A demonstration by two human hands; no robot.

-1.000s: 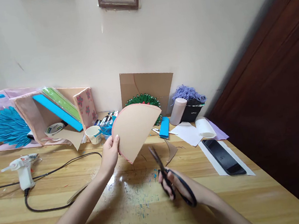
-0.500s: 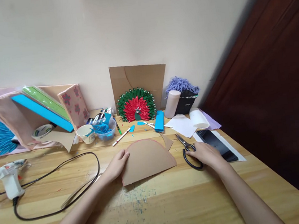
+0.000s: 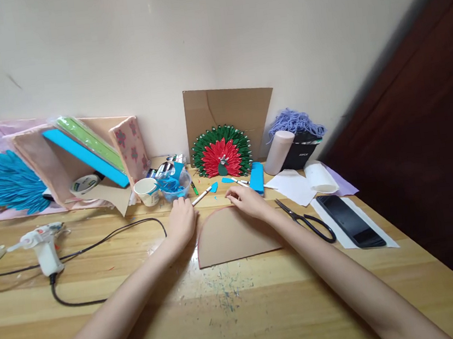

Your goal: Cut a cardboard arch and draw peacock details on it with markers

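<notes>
A tan cardboard half-circle (image 3: 235,237) with a pink edge lies flat on the wooden table (image 3: 244,310). My left hand (image 3: 182,219) rests at its upper left edge, near a white marker (image 3: 202,196). My right hand (image 3: 247,200) lies on the top of its curved edge, fingers bent, holding nothing that I can see. Black scissors (image 3: 307,220) lie on the table just right of my right forearm.
A glue gun (image 3: 43,247) with a black cord (image 3: 107,239) sits at the left. A paper cup (image 3: 147,191), a blue bowl (image 3: 173,185), a red-green fan craft (image 3: 221,156), a blue block (image 3: 257,176), white papers (image 3: 294,186) and a phone (image 3: 350,220) line the back and right.
The cardboard went from raised in my left hand to flat on the table. My right hand set the scissors down at the right and moved onto the cardboard's top edge.
</notes>
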